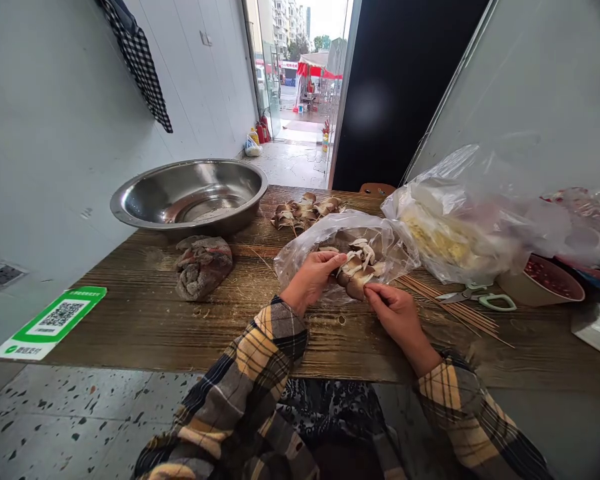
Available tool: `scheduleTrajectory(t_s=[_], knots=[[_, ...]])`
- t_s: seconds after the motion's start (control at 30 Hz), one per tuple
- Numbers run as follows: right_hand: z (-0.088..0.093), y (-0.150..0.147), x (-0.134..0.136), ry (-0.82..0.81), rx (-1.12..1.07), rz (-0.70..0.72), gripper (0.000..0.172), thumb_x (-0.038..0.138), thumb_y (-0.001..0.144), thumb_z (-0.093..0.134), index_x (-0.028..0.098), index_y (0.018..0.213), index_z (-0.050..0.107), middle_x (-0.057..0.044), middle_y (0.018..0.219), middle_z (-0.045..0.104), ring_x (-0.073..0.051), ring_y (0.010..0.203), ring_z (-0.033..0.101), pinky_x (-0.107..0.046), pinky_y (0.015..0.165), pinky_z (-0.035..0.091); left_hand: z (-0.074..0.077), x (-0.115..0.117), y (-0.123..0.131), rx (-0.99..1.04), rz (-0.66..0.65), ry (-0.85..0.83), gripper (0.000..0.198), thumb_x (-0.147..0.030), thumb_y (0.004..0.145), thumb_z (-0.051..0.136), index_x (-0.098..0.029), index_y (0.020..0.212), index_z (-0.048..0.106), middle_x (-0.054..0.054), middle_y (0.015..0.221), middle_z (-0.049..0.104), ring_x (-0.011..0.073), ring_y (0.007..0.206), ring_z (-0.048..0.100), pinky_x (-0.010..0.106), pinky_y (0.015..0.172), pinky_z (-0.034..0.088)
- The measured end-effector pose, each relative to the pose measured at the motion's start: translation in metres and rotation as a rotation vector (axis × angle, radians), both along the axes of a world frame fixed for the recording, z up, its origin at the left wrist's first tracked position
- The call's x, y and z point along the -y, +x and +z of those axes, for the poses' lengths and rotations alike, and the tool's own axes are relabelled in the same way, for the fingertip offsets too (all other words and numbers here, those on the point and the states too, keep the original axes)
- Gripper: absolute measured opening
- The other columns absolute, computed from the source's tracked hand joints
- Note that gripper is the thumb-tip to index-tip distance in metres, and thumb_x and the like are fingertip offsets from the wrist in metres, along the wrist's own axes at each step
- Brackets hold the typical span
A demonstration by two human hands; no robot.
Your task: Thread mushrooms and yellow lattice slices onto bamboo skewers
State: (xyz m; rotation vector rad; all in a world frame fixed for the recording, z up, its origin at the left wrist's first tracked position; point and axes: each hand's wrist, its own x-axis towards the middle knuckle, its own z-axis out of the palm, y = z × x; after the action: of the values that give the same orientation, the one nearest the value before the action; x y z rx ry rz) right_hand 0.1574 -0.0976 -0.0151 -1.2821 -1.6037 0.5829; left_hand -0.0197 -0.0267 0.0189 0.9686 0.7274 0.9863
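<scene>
Over a clear plastic bag [325, 230], my left hand [316, 275] is closed on brown-capped oyster mushroom pieces [356, 285], its thumb lying along their left side. My right hand [396, 312] is pinched at the near right edge of these pieces; what is between its fingertips is too small to make out. Loose mushroom pieces [364, 249] with pale stems show at the bag's mouth. Beyond the bag lies a group of brown mushrooms [305, 211] with thin sticks poking out. Several wooden skewers [450, 308] lie right of my right hand.
A steel basin [190, 193] stands at the back left, with a grey lumpy object [203, 268] before it. At right are green-handled scissors [497, 302], a bowl [540, 283] with red contents and a plastic bag of yellow food [440, 233]. A QR-code card [50, 323] lies at the left edge.
</scene>
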Motion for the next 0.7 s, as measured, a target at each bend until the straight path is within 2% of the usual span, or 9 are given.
scheduleTrajectory(t_s=[0.2,0.4,0.5,0.6,0.7], knots=[[-0.001,-0.001,0.0,0.046,0.037,-0.032,0.023,0.032,0.087,0.057,0.018,0.084,0.074,-0.004,0.079,0.075,-0.019,0.071,0.067,-0.028,0.068,0.05,-0.001,0.001,0.004,-0.031,0.005,-0.003,0.038,-0.044,0.06,0.081,-0.012,0.065,0.062,-0.002,0.06,0.049,0.0068,0.052,0.045,0.02,0.048,0.035],[0.003,-0.004,0.001,0.033,0.047,-0.024,0.023,0.032,0.087,0.055,0.019,0.08,0.073,-0.003,0.075,0.073,-0.018,0.068,0.065,-0.027,0.065,0.049,0.001,0.006,0.008,-0.036,0.021,0.024,0.037,-0.044,0.062,0.081,-0.012,0.06,0.061,-0.003,0.057,0.046,0.0054,0.05,0.043,0.019,0.047,0.036],[0.004,0.0,0.0,0.011,0.0,-0.04,0.023,0.034,0.085,0.057,0.018,0.08,0.073,-0.003,0.072,0.071,-0.017,0.065,0.063,-0.027,0.063,0.047,0.004,0.004,0.004,0.004,0.003,-0.004,0.036,-0.045,0.066,0.079,-0.012,0.077,0.069,0.001,0.067,0.059,0.0085,0.058,0.054,0.02,0.053,0.044],[0.002,0.009,-0.001,-0.043,-0.095,-0.14,0.026,0.038,0.083,0.06,0.016,0.082,0.073,0.0,0.061,0.063,-0.014,0.056,0.054,-0.025,0.054,0.042,0.007,-0.001,-0.006,0.053,0.063,-0.011,0.037,-0.044,0.075,0.073,-0.014,0.096,0.069,0.008,0.088,0.069,0.0137,0.073,0.065,0.025,0.065,0.051],[-0.001,0.015,-0.003,-0.101,-0.204,-0.205,0.031,0.044,0.083,0.06,0.015,0.084,0.071,0.003,0.054,0.053,-0.01,0.047,0.043,-0.023,0.046,0.034,0.005,-0.009,-0.013,0.025,0.172,0.02,0.031,-0.039,0.082,0.067,-0.013,0.097,0.067,0.011,0.092,0.071,0.0147,0.076,0.066,0.026,0.069,0.052]])
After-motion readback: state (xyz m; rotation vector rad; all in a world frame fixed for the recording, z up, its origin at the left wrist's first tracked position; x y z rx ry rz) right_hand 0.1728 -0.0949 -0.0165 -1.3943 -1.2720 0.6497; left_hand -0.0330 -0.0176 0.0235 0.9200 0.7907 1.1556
